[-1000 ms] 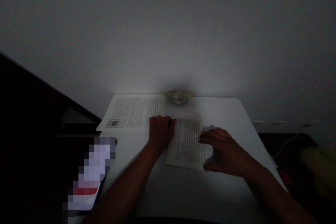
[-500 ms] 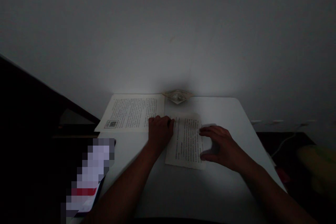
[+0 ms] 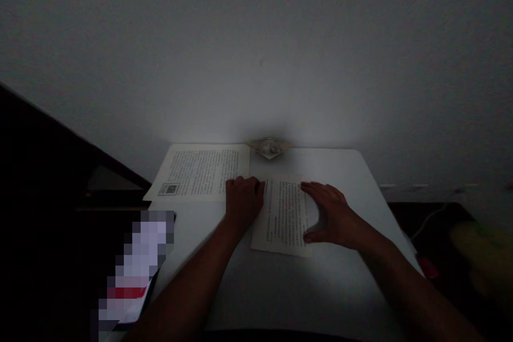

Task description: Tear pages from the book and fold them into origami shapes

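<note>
A printed sheet of paper (image 3: 282, 219) lies on the white table, its near edge slightly ragged. My left hand (image 3: 243, 197) rests closed at the sheet's left edge; whether its fingers pinch anything is hidden. On the other side, my right hand (image 3: 331, 214) touches the right part of the sheet with thumb and fingers spread wide apart. A second printed sheet (image 3: 200, 171) with a square code lies at the back left, partly behind my left hand. Against the wall stands a small folded paper piece (image 3: 270, 148), diamond-shaped from here.
At the table's left edge lies a lit phone (image 3: 140, 262), its screen blurred out. The white table (image 3: 344, 165) meets a grey wall (image 3: 256, 64). Right of it are a pale cable, a small red thing and a dim yellowish shape.
My right hand has shifted slightly, its fingers moving up and left onto the sheet and opening wider from the thumb. The sheet's right side looks flatter. My left hand has barely moved.
</note>
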`<state>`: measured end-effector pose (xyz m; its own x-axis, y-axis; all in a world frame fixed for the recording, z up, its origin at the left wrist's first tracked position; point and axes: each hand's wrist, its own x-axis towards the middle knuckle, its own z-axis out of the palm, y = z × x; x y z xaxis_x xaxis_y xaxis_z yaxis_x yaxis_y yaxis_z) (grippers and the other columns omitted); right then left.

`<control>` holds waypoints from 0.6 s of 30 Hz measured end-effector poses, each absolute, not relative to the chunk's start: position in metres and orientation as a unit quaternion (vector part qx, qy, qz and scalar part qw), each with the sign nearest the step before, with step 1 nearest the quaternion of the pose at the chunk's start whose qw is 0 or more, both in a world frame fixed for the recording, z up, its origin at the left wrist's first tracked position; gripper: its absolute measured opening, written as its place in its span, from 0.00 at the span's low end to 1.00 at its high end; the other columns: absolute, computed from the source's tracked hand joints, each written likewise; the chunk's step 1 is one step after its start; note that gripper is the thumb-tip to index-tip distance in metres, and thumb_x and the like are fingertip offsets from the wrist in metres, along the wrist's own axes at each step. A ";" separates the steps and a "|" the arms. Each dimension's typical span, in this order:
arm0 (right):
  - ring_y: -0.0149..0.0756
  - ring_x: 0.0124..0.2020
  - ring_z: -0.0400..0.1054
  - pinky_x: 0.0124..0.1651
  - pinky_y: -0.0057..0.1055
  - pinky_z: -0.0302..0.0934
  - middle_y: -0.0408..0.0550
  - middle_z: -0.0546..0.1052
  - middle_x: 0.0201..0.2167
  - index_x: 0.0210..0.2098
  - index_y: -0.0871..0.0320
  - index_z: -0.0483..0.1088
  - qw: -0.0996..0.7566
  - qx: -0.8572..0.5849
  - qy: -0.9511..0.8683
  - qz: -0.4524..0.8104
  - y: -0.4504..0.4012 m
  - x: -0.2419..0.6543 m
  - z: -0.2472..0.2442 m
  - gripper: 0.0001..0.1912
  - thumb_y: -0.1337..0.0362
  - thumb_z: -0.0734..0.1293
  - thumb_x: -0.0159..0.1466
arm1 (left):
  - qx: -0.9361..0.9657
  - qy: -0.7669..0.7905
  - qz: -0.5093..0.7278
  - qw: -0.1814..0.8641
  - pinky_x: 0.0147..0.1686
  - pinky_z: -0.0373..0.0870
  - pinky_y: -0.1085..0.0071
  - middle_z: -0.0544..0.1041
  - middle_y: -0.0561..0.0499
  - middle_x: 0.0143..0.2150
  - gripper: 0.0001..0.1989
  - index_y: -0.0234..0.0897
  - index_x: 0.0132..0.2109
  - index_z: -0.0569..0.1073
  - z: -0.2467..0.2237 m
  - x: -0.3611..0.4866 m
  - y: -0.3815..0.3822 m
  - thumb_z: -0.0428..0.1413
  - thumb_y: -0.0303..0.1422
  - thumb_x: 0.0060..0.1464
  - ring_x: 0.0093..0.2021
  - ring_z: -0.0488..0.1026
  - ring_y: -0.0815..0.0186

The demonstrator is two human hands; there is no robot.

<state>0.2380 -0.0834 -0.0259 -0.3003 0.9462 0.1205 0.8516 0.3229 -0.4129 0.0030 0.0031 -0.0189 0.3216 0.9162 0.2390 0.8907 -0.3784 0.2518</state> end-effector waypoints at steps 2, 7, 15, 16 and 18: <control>0.54 0.65 0.47 0.63 0.56 0.39 0.57 0.56 0.64 0.65 0.54 0.45 0.163 -0.566 -0.796 0.137 -0.081 0.238 -0.026 0.58 0.46 0.74 0.42 | 0.811 0.557 0.173 0.035 0.43 0.57 0.60 0.76 0.46 0.30 0.16 0.36 0.32 0.74 -0.020 0.003 0.003 0.46 0.38 0.60 0.36 0.70 0.59; 0.55 0.66 0.42 0.64 0.57 0.36 0.59 0.50 0.66 0.66 0.55 0.44 0.144 -0.568 -0.798 0.140 -0.075 0.240 -0.025 0.62 0.42 0.74 0.39 | 0.812 0.556 0.175 0.027 0.42 0.57 0.60 0.76 0.46 0.30 0.16 0.36 0.32 0.74 -0.022 0.002 0.004 0.46 0.38 0.60 0.36 0.70 0.59; 0.55 0.67 0.38 0.65 0.57 0.33 0.61 0.47 0.67 0.66 0.58 0.45 0.131 -0.562 -0.804 0.142 -0.074 0.242 -0.024 0.64 0.38 0.72 0.39 | 0.806 0.562 0.182 0.026 0.43 0.57 0.59 0.76 0.46 0.30 0.15 0.36 0.33 0.73 -0.020 0.002 0.003 0.47 0.39 0.59 0.36 0.70 0.58; 0.55 0.67 0.38 0.65 0.57 0.32 0.61 0.47 0.67 0.66 0.58 0.45 0.132 -0.562 -0.804 0.140 -0.074 0.242 -0.024 0.63 0.38 0.72 0.39 | 0.804 0.564 0.188 0.028 0.43 0.57 0.59 0.76 0.46 0.31 0.13 0.36 0.34 0.72 -0.019 0.002 0.003 0.48 0.38 0.59 0.36 0.70 0.58; 0.55 0.67 0.39 0.65 0.57 0.32 0.61 0.47 0.67 0.66 0.58 0.44 0.133 -0.563 -0.804 0.138 -0.075 0.241 -0.023 0.63 0.38 0.72 0.39 | 0.799 0.565 0.204 0.024 0.43 0.57 0.59 0.75 0.46 0.31 0.11 0.35 0.36 0.72 -0.017 0.002 0.001 0.49 0.37 0.58 0.36 0.70 0.59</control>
<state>0.2414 -0.0750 -0.0230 -0.3318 0.9415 0.0586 0.8686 0.3291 -0.3705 0.0016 0.0015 -0.0169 0.2794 0.9124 0.2990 0.8931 -0.3613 0.2680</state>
